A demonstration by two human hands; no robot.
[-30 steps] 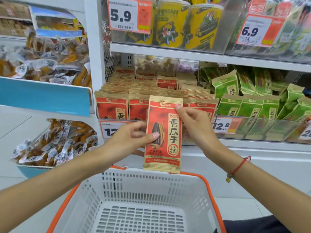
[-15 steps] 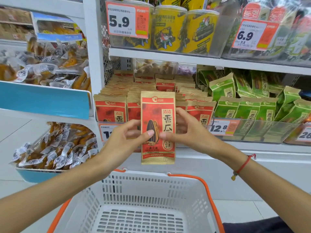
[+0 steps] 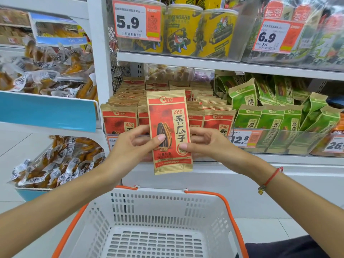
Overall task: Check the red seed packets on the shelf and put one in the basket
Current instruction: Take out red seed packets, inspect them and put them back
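I hold one red seed packet (image 3: 168,120) upright in front of the shelf, its printed face toward me. My left hand (image 3: 130,146) pinches its left edge with the thumb on the front. My right hand (image 3: 208,146) pinches the right edge the same way. Behind it, rows of the same red seed packets (image 3: 119,118) stand in a clear shelf bin. The white basket (image 3: 163,203) with orange handles sits below my hands and holds nothing that I can see.
Green packets (image 3: 270,118) fill the bin to the right. Yellow tubs (image 3: 184,28) stand on the shelf above. Bins of wrapped snacks (image 3: 46,75) are at the left. Price tags (image 3: 245,139) line the shelf front.
My right hand slid from the packet's top corner down to its right edge. The packet rose a little and straightened upright.
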